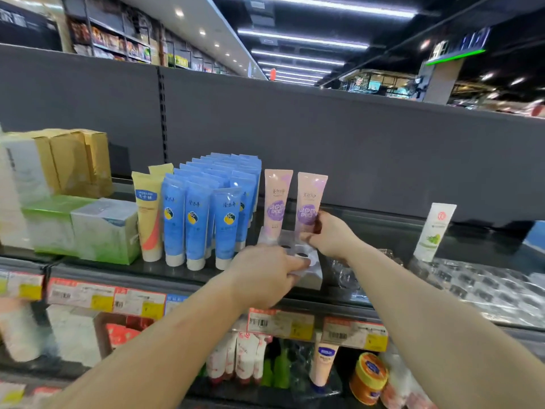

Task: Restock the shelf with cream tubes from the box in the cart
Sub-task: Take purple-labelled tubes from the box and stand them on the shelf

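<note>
The pink cream tube (310, 202) stood cap-down on the top shelf (383, 231), just beside its twin (277, 199); it looked light, soft-walled and a little slick, best pinched low near the cap. My right hand (327, 234) pinched its lower body, arm stretched forward. My left hand (265, 270), fingers curled, held the clear plastic tray (306, 261) at the tubes' feet.

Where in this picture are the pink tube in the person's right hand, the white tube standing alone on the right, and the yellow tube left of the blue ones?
pink tube (309, 202): head view, on its purple label.
white tube (435, 231): head view, mid-body.
yellow tube (147, 211): head view, front face below the blue logo.
</note>
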`<move>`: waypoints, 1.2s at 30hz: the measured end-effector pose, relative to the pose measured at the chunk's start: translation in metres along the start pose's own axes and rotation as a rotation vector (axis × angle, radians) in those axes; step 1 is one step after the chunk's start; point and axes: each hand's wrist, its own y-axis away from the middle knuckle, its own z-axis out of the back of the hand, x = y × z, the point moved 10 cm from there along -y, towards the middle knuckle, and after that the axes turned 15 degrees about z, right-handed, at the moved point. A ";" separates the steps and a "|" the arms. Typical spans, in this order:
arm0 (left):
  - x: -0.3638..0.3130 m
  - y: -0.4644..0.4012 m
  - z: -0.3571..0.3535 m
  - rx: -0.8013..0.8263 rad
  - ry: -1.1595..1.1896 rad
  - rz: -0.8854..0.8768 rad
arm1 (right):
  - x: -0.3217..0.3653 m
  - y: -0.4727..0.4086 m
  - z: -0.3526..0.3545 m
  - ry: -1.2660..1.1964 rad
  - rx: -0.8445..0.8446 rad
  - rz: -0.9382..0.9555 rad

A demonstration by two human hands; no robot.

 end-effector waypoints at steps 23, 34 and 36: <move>-0.006 0.108 0.036 -0.241 0.298 0.190 | 0.039 0.136 0.023 0.309 -0.148 0.082; 0.103 0.209 0.030 -0.250 0.124 0.483 | 0.150 0.163 -0.078 0.045 -0.025 0.337; 0.128 0.232 0.034 -0.263 0.077 0.534 | 0.179 0.162 -0.104 0.065 0.027 0.390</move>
